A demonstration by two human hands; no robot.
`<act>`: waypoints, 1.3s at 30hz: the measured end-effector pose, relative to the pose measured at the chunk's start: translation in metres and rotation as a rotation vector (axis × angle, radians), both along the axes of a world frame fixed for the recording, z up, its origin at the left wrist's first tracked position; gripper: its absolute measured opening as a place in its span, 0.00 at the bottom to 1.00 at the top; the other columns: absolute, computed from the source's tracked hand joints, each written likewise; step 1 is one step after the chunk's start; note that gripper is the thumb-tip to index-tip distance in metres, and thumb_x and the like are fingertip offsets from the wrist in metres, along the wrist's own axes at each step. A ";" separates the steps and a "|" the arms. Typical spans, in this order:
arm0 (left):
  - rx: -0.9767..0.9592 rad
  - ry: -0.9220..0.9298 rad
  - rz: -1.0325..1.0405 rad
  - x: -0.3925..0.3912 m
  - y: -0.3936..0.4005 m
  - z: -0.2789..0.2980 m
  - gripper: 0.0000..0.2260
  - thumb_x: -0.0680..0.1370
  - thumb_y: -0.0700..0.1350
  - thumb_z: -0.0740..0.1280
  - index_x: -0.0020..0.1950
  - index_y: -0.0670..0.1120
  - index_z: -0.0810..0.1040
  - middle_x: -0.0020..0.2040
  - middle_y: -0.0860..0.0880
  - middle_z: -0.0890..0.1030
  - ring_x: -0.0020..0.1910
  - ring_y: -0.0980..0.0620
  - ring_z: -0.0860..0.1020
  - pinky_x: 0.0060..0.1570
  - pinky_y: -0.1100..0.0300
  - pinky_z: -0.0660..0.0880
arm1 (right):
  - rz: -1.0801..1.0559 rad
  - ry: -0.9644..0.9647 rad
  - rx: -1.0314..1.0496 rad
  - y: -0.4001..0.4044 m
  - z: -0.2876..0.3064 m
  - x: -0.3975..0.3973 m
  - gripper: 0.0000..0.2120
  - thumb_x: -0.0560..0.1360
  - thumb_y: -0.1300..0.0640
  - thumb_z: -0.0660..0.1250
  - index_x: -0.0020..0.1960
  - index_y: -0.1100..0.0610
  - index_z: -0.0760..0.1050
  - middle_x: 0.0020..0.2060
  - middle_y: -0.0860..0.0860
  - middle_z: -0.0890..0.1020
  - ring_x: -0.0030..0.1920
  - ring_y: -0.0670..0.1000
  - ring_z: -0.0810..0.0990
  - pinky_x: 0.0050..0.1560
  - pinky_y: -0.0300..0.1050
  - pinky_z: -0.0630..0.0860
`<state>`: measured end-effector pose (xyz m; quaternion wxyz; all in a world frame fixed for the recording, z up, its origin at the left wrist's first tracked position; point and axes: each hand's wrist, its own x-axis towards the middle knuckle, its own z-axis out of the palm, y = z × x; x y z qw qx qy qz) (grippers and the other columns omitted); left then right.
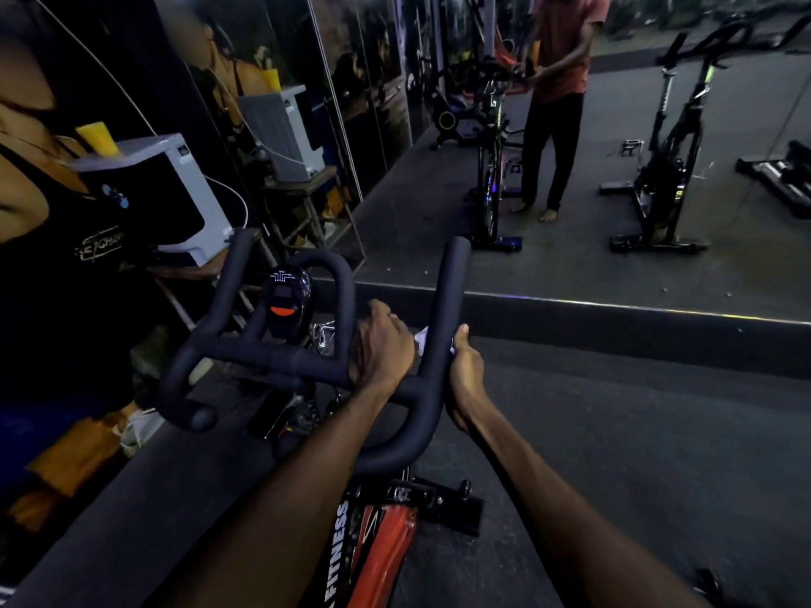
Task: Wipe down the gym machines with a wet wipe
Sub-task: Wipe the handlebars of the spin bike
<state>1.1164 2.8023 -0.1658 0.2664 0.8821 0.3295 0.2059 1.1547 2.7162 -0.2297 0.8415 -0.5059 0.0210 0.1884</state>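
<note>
A mirror wall [614,168] faces us. Our left hand [384,344] presses the wet wipe [422,337], limp and light under its curled fingers, onto the stiff handlebar [272,357]; our right hand [465,375] grips the bar's upright.

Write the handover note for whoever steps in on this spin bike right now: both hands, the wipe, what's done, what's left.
Left hand: curled over the handlebar crossbar near its right bend, pressing the white wet wipe, which peeks out past the fingers.
Right hand: gripping the right upright horn of the handlebar, steadying it.
Done: cannot tell from this view which parts are already wiped.
Left: judging by hand position, the left side of the bar, the console and the red frame probably remain, then the other bike seen in the mirror.
</note>
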 end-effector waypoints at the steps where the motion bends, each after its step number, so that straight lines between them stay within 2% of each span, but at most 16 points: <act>1: -0.017 -0.082 0.006 -0.001 0.000 0.000 0.07 0.81 0.45 0.57 0.56 0.46 0.71 0.53 0.40 0.80 0.54 0.37 0.78 0.48 0.48 0.72 | -0.016 0.017 -0.012 -0.001 -0.002 -0.006 0.33 0.85 0.45 0.51 0.34 0.57 0.84 0.36 0.54 0.85 0.38 0.52 0.81 0.47 0.47 0.75; 5: -0.031 -0.213 -0.017 -0.009 0.000 -0.004 0.06 0.79 0.43 0.58 0.55 0.47 0.72 0.50 0.41 0.81 0.51 0.38 0.78 0.44 0.49 0.69 | -0.045 0.059 -0.048 -0.001 -0.003 -0.032 0.29 0.85 0.46 0.51 0.38 0.59 0.82 0.40 0.57 0.84 0.43 0.55 0.80 0.48 0.47 0.75; 9: 0.015 -0.077 -0.134 -0.014 0.005 -0.008 0.06 0.79 0.42 0.59 0.52 0.50 0.73 0.51 0.44 0.81 0.53 0.41 0.78 0.44 0.54 0.67 | 0.049 0.071 -0.322 -0.020 -0.013 -0.060 0.25 0.85 0.44 0.51 0.41 0.55 0.79 0.37 0.52 0.82 0.38 0.52 0.79 0.40 0.45 0.74; 11: 0.035 -0.024 -0.251 -0.018 0.011 -0.012 0.09 0.78 0.40 0.58 0.54 0.50 0.74 0.53 0.44 0.81 0.55 0.41 0.78 0.48 0.52 0.72 | 0.072 -0.122 -0.533 -0.037 -0.017 -0.057 0.24 0.85 0.47 0.53 0.37 0.52 0.77 0.31 0.49 0.78 0.34 0.49 0.75 0.35 0.42 0.68; 14: 0.112 -0.064 -0.436 -0.029 0.024 -0.016 0.10 0.77 0.36 0.59 0.53 0.46 0.75 0.52 0.44 0.80 0.54 0.42 0.76 0.52 0.51 0.72 | -0.164 -0.475 -0.814 -0.051 0.002 -0.040 0.22 0.84 0.52 0.56 0.33 0.53 0.74 0.33 0.50 0.78 0.40 0.51 0.76 0.43 0.50 0.70; 16: 0.182 -0.138 -0.485 -0.037 0.033 -0.019 0.10 0.74 0.33 0.60 0.50 0.43 0.76 0.48 0.44 0.79 0.51 0.41 0.75 0.53 0.51 0.70 | -0.280 -0.665 -0.859 -0.046 0.029 -0.026 0.18 0.80 0.53 0.56 0.36 0.55 0.76 0.35 0.54 0.78 0.45 0.55 0.75 0.45 0.50 0.68; 19: 0.223 -0.229 -0.472 -0.052 0.049 -0.020 0.11 0.71 0.31 0.61 0.48 0.42 0.78 0.46 0.43 0.78 0.49 0.42 0.74 0.53 0.54 0.68 | -0.163 -1.031 -0.962 -0.026 0.060 -0.031 0.08 0.78 0.61 0.64 0.47 0.59 0.82 0.41 0.55 0.74 0.47 0.56 0.71 0.47 0.44 0.69; 21: 0.235 -0.270 -0.456 -0.058 0.055 -0.019 0.11 0.70 0.32 0.60 0.46 0.42 0.78 0.45 0.44 0.77 0.48 0.43 0.73 0.52 0.54 0.67 | 0.029 -1.269 -1.284 -0.023 0.054 -0.044 0.08 0.72 0.62 0.67 0.51 0.57 0.81 0.45 0.56 0.72 0.47 0.60 0.71 0.48 0.49 0.73; 23: 0.251 -0.295 -0.449 -0.064 0.061 -0.019 0.11 0.70 0.32 0.60 0.44 0.43 0.78 0.45 0.45 0.77 0.47 0.43 0.73 0.51 0.54 0.68 | 0.147 -1.231 -1.577 -0.022 0.041 -0.060 0.10 0.75 0.56 0.66 0.55 0.56 0.78 0.54 0.57 0.69 0.52 0.60 0.68 0.53 0.54 0.71; 25: 0.255 -0.285 -0.436 -0.070 0.069 -0.017 0.11 0.70 0.30 0.62 0.45 0.43 0.79 0.46 0.45 0.76 0.48 0.44 0.72 0.51 0.53 0.69 | 0.173 -1.148 -1.641 -0.021 0.042 -0.065 0.12 0.78 0.52 0.65 0.59 0.55 0.77 0.57 0.56 0.71 0.55 0.61 0.68 0.56 0.54 0.69; 26: 0.246 -0.276 -0.421 -0.072 0.073 -0.016 0.11 0.70 0.30 0.62 0.45 0.43 0.79 0.47 0.45 0.76 0.49 0.43 0.72 0.52 0.52 0.70 | 0.197 -1.107 -1.630 -0.019 0.048 -0.064 0.12 0.78 0.51 0.65 0.58 0.55 0.78 0.55 0.56 0.74 0.56 0.61 0.70 0.56 0.52 0.68; 28: 0.215 -0.254 -0.380 -0.078 0.082 -0.015 0.11 0.71 0.29 0.62 0.45 0.42 0.79 0.48 0.44 0.75 0.51 0.42 0.72 0.53 0.52 0.69 | 0.191 -0.977 -1.468 -0.016 0.068 -0.062 0.12 0.77 0.46 0.68 0.44 0.55 0.79 0.44 0.56 0.80 0.53 0.59 0.78 0.50 0.48 0.68; 30: 0.202 -0.213 -0.326 -0.083 0.088 -0.014 0.11 0.71 0.30 0.62 0.46 0.42 0.79 0.50 0.43 0.75 0.53 0.41 0.71 0.55 0.51 0.68 | 0.137 -0.803 -1.294 -0.020 0.084 -0.058 0.16 0.74 0.45 0.73 0.35 0.54 0.75 0.36 0.55 0.78 0.47 0.52 0.81 0.43 0.46 0.69; 32: 0.175 -0.155 -0.272 -0.090 0.093 -0.015 0.13 0.72 0.30 0.61 0.50 0.43 0.79 0.54 0.44 0.74 0.57 0.41 0.69 0.58 0.50 0.66 | 0.155 -0.756 -1.345 -0.020 0.087 -0.064 0.12 0.73 0.49 0.74 0.45 0.57 0.80 0.44 0.58 0.82 0.51 0.56 0.81 0.46 0.47 0.72; 34: 0.162 -0.141 -0.241 -0.097 0.096 -0.019 0.15 0.71 0.29 0.61 0.53 0.44 0.78 0.56 0.44 0.72 0.58 0.42 0.68 0.60 0.49 0.67 | 0.176 -0.744 -1.425 -0.013 0.076 -0.068 0.14 0.73 0.52 0.73 0.56 0.57 0.81 0.54 0.59 0.83 0.58 0.61 0.80 0.50 0.46 0.74; 39: 0.106 -0.206 -0.115 -0.109 0.097 -0.021 0.18 0.70 0.29 0.63 0.56 0.44 0.76 0.58 0.42 0.71 0.59 0.41 0.67 0.60 0.53 0.64 | 0.089 -0.758 -1.264 0.040 0.062 -0.087 0.10 0.69 0.60 0.72 0.50 0.60 0.84 0.51 0.60 0.84 0.57 0.61 0.81 0.54 0.50 0.78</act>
